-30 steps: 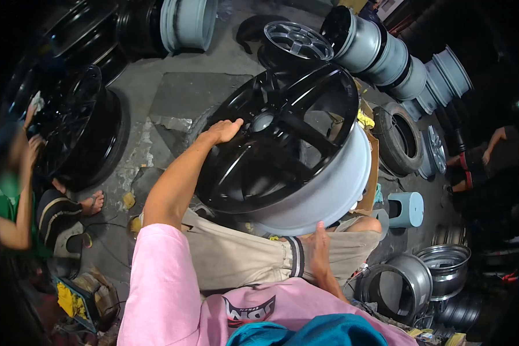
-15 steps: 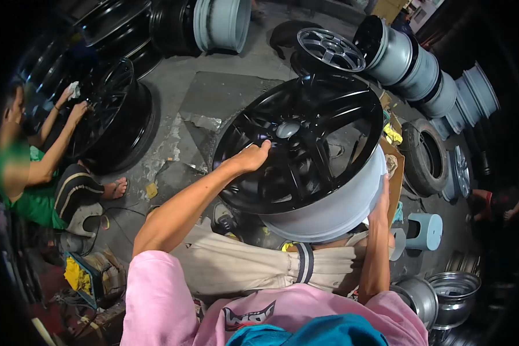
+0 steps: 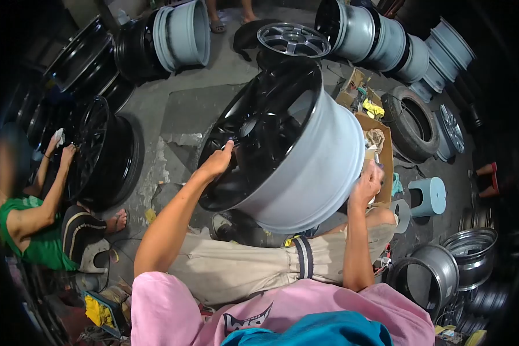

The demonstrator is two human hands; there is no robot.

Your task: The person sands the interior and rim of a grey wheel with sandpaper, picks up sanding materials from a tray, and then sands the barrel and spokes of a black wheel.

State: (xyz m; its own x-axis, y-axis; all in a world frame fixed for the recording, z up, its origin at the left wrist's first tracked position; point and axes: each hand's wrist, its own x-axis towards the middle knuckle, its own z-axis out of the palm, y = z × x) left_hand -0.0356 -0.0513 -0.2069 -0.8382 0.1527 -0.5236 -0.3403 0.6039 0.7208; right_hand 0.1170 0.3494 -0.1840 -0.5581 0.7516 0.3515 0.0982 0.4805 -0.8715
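A large alloy wheel rim (image 3: 311, 167), with a glossy black spoked face and a pale grey barrel, stands tilted in front of my lap. Its face leans to the left. My left hand (image 3: 218, 161) is closed around a black spoke near the lower left of the face. At the barrel's rear edge, on the right, my right hand (image 3: 368, 183) has its fingers curled against the lip; part of that grip is hidden. Beside this hand stands an open cardboard box (image 3: 384, 144) with crumpled paper in it.
At left, a person in green (image 3: 37, 230) holds a white cloth at a black rim (image 3: 92, 155). More rims (image 3: 380, 43) line the back. A tire (image 3: 410, 121), a light blue stool (image 3: 428, 196) and silver rims (image 3: 470, 254) are on the right.
The rim has tipped so its black face turns left and more grey barrel shows. My left hand moved left with the spoke; my right hand shifted slightly left, its fingers now curled. The view shifted.
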